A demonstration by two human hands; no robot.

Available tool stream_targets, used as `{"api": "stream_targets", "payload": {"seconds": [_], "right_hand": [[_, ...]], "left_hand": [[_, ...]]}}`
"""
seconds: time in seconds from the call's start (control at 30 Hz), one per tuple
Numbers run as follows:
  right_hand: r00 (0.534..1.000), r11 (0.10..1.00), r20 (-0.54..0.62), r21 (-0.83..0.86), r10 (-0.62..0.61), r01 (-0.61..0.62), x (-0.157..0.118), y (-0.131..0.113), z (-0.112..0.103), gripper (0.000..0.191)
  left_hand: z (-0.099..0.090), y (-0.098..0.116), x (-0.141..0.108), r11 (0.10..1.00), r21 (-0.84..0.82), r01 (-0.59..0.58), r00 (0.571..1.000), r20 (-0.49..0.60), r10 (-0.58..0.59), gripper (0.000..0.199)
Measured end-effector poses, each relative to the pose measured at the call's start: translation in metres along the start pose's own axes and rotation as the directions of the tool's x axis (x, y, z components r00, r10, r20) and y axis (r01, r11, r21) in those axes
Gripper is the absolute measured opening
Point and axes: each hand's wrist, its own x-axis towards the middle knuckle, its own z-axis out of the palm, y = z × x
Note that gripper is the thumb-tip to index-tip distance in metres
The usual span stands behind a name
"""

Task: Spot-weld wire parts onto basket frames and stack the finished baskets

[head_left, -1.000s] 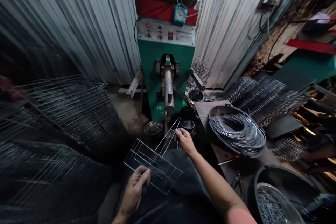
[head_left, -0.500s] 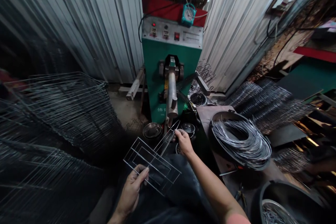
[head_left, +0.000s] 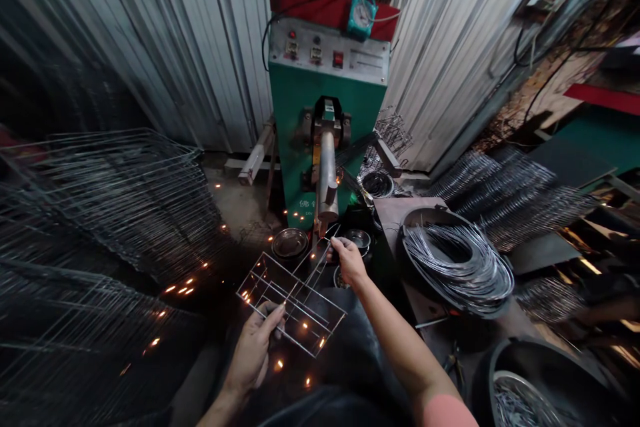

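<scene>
A wire rack (head_left: 309,305) of thin metal rods, with a narrow arm at its upper right, is held between my two hands. My left hand (head_left: 257,340) is closed on its lower left edge, thumb on top. My right hand (head_left: 349,260) pinches the narrow arm close to its far end. That end meets the electrode tip of the green spot welder (head_left: 327,173); the exact contact is partly hidden. Orange sparks (head_left: 185,285) fly out to the left and over the rack.
Stacked wire racks (head_left: 135,193) stand at the left. To the right, a dark basin (head_left: 407,260) holds looped wire (head_left: 455,260), beside pliers (head_left: 454,368) and another basin (head_left: 530,353). Small metal bowls (head_left: 290,243) sit under the welder. Wire coils (head_left: 515,193) lie farther back.
Sparks have burst from the welder tip and scattered left and downward. The rack has tilted slightly, its far end now at the electrode. Both hands keep their grip.
</scene>
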Motion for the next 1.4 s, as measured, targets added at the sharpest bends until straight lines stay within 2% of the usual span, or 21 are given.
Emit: {"api": "stream_targets", "payload": {"seconds": [0.1,0.23,0.33,0.43,0.57,0.67,1.1,1.27,1.4], "right_hand": [[0.997,0.988,0.072,-0.156,0.021,-0.010,-0.033,-0.005,-0.021,0.033],[0.979,0.920,0.203,-0.383,0.002,0.077,-0.096,0.005,-0.044,0.030],[0.985,0.878,0.162,-0.460,-0.064,0.132,-0.119,0.020,-0.043,0.029],[0.981,0.844,0.122,-0.501,-0.149,0.191,-0.119,0.026,-0.035,0.030],[0.965,0.801,0.187,-0.541,-0.183,0.256,-0.112,0.017,-0.026,0.029],[0.958,0.783,0.201,-0.554,-0.205,0.283,-0.113,0.010,-0.020,0.028],[0.955,0.781,0.153,-0.550,-0.252,0.295,-0.111,0.008,-0.015,0.031],[0.965,0.799,0.139,-0.542,-0.223,0.262,-0.107,0.015,-0.018,0.031],[0.957,0.799,0.178,-0.528,-0.227,0.288,-0.107,0.022,-0.020,0.031]], "left_hand": [[0.004,-0.004,-0.002,0.999,-0.017,-0.037,0.998,-0.053,0.036,0.038],[0.009,-0.013,-0.001,0.991,0.016,-0.133,0.987,-0.086,0.134,0.035],[0.011,-0.018,0.002,0.983,0.016,-0.182,0.979,-0.091,0.182,0.034],[0.010,-0.020,0.002,0.987,-0.018,-0.163,0.982,-0.098,0.160,0.035],[0.008,-0.017,-0.004,0.990,-0.099,-0.101,0.988,-0.128,0.088,0.039],[0.007,-0.013,-0.007,0.987,-0.132,-0.096,0.989,-0.127,0.079,0.039],[0.011,-0.004,-0.005,0.988,-0.144,-0.057,0.991,-0.126,0.039,0.044],[0.010,-0.002,-0.002,0.993,-0.111,-0.035,0.992,-0.127,0.021,0.044],[0.007,-0.005,0.002,0.995,-0.094,-0.045,0.992,-0.123,0.033,0.046]]}}
